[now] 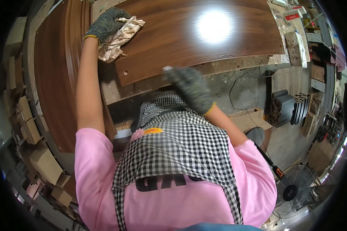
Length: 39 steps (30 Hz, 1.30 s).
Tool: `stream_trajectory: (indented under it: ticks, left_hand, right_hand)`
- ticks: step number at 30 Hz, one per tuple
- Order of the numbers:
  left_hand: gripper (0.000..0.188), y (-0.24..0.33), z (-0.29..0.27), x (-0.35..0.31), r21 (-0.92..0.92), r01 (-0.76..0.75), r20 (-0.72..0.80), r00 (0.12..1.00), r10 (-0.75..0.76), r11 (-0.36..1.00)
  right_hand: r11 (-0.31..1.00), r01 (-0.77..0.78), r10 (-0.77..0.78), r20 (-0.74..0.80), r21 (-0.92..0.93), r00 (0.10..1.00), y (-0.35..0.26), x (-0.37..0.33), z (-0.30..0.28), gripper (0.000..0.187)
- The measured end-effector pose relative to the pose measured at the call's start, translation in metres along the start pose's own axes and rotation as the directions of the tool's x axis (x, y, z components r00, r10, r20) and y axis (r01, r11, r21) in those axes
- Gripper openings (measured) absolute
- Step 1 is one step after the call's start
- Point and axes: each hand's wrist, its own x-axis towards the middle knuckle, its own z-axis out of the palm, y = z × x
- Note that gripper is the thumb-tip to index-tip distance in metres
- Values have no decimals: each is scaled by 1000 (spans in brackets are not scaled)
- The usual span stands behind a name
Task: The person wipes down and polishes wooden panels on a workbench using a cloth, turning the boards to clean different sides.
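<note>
My left hand (107,24), in a dark grey knitted glove with a yellow cuff, is closed on a crumpled, pale, stained rag (124,37). The rag rests at the left end of a glossy dark brown wood-grain panel (169,32), partly over its edge. A small round hole shows near the panel's front left corner. My right hand (191,88), gloved alike, is by the panel's front edge, close to my checked apron (173,150). Motion blurs its fingers; a whitish spot shows at its tip, and I cannot make out whether it holds anything.
Another brown panel with moulded edges (56,77) lies along the left. A pale block (295,50) sits beyond the panel's right end. Dark strips (282,107) are stacked on the floor at right, near a loose cable and a fan (291,192). Cartons (46,163) stand at left.
</note>
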Motion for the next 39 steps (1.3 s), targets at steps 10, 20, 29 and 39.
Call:
stream_trajectory:
  ticks: [10, 20, 29, 39]
  left_hand:
    - [56, 3, -19, 2, 73, 51, 228, 971, -66, 996]
    - [26, -8, -20, 27, 70, 27, 299, 953, -47, 997]
    - [32, 2, -15, 0, -50, -82, 4, 997, 82, 995]
    - [36, -4, 27, -40, -94, 66, -363, 927, -96, 993]
  right_hand:
    - [995, -44, 42, 24, 94, 999, -44, 41, -10, 63]
    - [755, 465, -628, 307, 463, 715, -140, 115, 84, 45]
    - [965, 245, -256, 132, 93, 958, -44, 72, -14, 48]
    - [746, -628, 429, -561, -223, 708, 201, -89, -187, 51]
